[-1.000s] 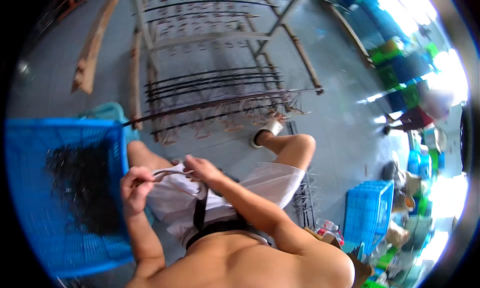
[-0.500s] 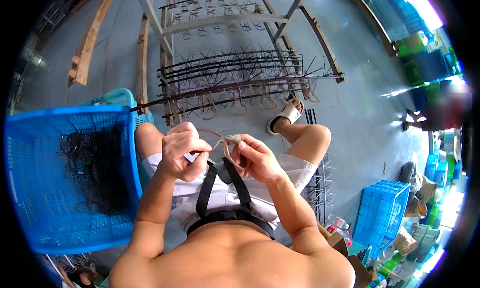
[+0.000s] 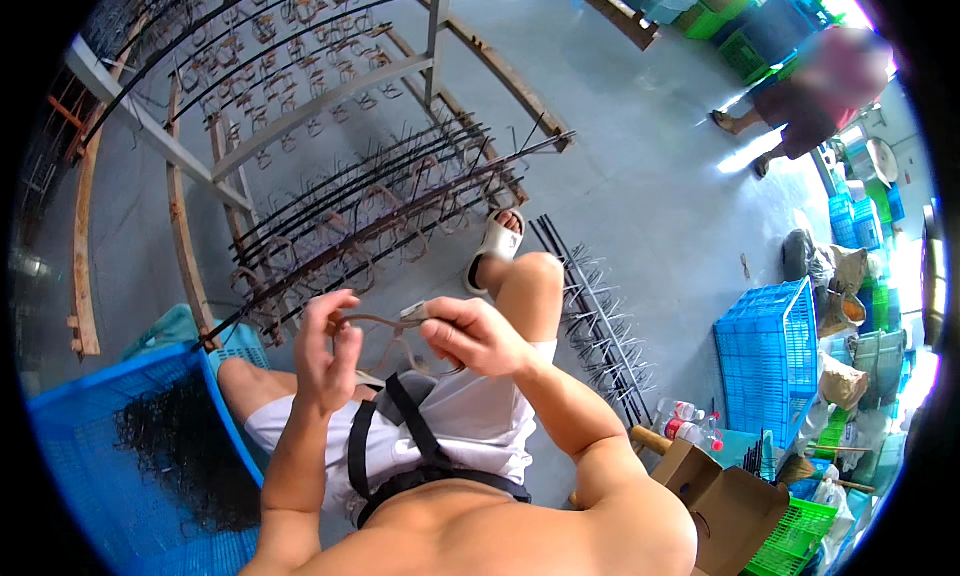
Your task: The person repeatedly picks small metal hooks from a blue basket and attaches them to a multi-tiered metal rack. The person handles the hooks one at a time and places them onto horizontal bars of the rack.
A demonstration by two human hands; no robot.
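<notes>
A thin brown curved piece that looks like an eyeglass frame (image 3: 385, 322) spans the gap between my hands, above my lap. My right hand (image 3: 470, 333) pinches its right end between thumb and fingers. Around the left end, my left hand (image 3: 330, 354) has its thumb and fingers apart, with the tip of the piece in the gap. A paler loop of the piece hangs below, partly hidden by the right hand. Beyond my hands lies a rack of black rods (image 3: 370, 216) with wire hooks, and similar brown loops hang from it.
On my left stands a blue plastic crate (image 3: 100, 396) holding a tangle of dark wires (image 3: 185, 446). A bundle of hooked rods (image 3: 600, 326) lies by my right knee. Farther right are a blue basket (image 3: 765, 356), bottles (image 3: 690, 426), a cardboard box (image 3: 725, 506) and a walking person (image 3: 825, 86).
The view has swung rightward, so the rack now sits farther left. My left thumb and fingers have moved apart from their pinch. The right hand keeps its grip.
</notes>
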